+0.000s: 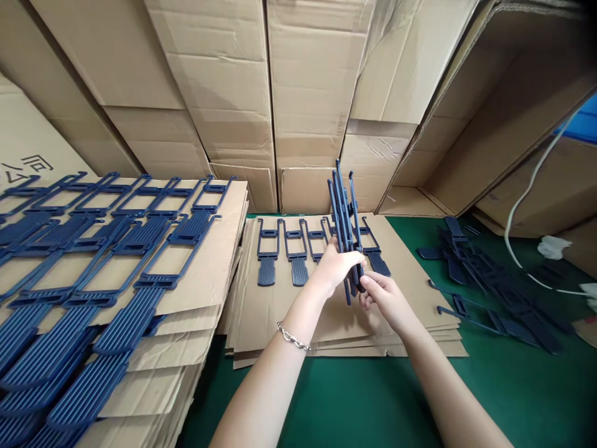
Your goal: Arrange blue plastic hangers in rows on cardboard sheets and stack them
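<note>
A bundle of dark blue frames [344, 219] is held together edge-on, slender and long-railed, with small hooked tips at the far end. It tilts upward above the cardboard sheet [280, 317], right of middle, tips showing past the sheet's far edge.

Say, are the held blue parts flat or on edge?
On edge: the left hand grips the blue parts with narrow sides toward the camera.
</note>
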{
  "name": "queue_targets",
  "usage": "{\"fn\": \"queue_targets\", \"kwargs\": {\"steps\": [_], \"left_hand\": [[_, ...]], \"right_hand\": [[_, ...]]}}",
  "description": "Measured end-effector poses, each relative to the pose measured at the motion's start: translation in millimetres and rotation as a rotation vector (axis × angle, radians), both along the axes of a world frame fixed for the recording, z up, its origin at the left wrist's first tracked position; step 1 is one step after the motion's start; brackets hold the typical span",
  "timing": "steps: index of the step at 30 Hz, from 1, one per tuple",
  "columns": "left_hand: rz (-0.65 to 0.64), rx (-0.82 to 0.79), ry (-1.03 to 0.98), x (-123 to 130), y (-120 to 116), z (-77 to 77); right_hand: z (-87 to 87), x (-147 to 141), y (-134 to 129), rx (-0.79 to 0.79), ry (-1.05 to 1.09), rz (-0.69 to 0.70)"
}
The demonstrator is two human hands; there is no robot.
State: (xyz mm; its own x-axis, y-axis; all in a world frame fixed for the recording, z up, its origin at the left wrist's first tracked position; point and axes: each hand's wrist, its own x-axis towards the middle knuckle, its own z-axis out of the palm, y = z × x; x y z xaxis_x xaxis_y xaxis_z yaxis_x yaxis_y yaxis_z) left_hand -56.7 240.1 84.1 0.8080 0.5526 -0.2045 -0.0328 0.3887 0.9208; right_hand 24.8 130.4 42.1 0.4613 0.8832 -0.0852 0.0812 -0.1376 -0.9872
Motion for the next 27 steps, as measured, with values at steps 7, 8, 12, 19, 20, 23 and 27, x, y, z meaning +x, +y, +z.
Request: {"fn": "queue_targets", "kwargs": {"steps": [7, 8, 12, 19, 20, 23, 27], "left_hand": [[-0.021, -0.04, -0.104, 5, 2, -6.9], [0.007, -0.054, -0.119, 5, 3, -6.2], [0.194, -0.178, -0.106, 2, 10, -0.6], [0.377, -0.285, -0.187, -6, 31, 3.2], [0.398, -0.299, -0.196, -7, 33, 3.6], [0.425, -0.338, -0.207, -10, 36, 5.1], [0.415, -0.369, -0.211, -12, 36, 7.2]], "right_hand": [[1.1, 9, -4, 0.002, 0.137, -0.024], [0.6, 13, -5, 0.013, 0.131, -0.058], [-0.6, 40, -14, -0.064, -0.115, -0.359], [-2.8, 90, -43, -0.701, -0.846, -0.696], [-3.7, 93, -45, -0.76, -0.854, -0.693], [-8.2, 97, -47, -0.813, -0.939, -0.656], [-17.3, 94, -41, -0.785, -1.089, -0.648]]}}
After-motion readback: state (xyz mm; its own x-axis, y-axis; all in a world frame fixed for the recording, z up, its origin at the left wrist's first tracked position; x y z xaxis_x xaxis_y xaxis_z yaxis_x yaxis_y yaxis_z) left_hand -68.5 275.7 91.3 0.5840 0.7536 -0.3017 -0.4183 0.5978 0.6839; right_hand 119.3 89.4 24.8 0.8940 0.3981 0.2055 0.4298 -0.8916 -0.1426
